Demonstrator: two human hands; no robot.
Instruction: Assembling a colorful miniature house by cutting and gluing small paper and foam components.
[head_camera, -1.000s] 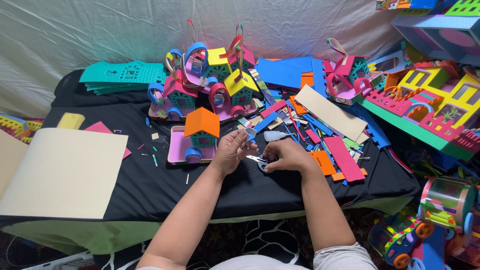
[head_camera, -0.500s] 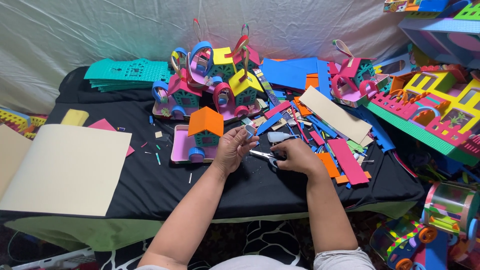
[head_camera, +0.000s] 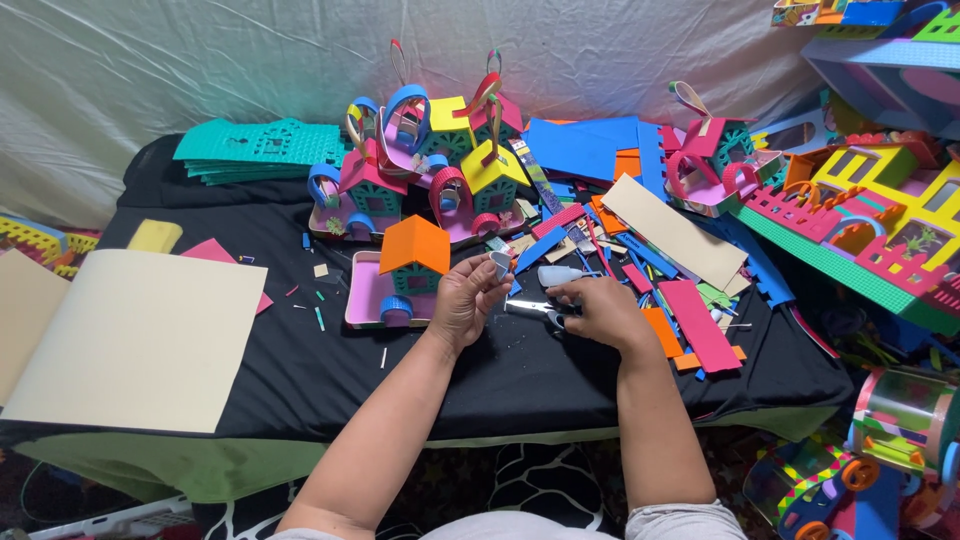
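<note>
My left hand (head_camera: 467, 298) is raised a little over the black table (head_camera: 300, 360) and pinches a small pale piece (head_camera: 501, 263) between its fingertips. My right hand (head_camera: 605, 312) rests on the table beside it, fingers curled over small scissors (head_camera: 535, 309). A small white glue bottle (head_camera: 556, 275) lies just beyond the right hand. Directly left of the left hand stands a small foam house with an orange roof (head_camera: 414, 250) on a pink tray.
Several finished foam houses (head_camera: 430, 150) crowd the table's far middle. A teal sheet stack (head_camera: 255, 150) lies far left, a large cream sheet (head_camera: 135, 335) near left. Loose foam strips (head_camera: 690, 325) pile right of my hands. Bigger models (head_camera: 880, 230) stand off the table's right side.
The left hand has lifted the small pale piece slightly higher. The right hand stays on the table by the scissors. The camera has shifted a little.
</note>
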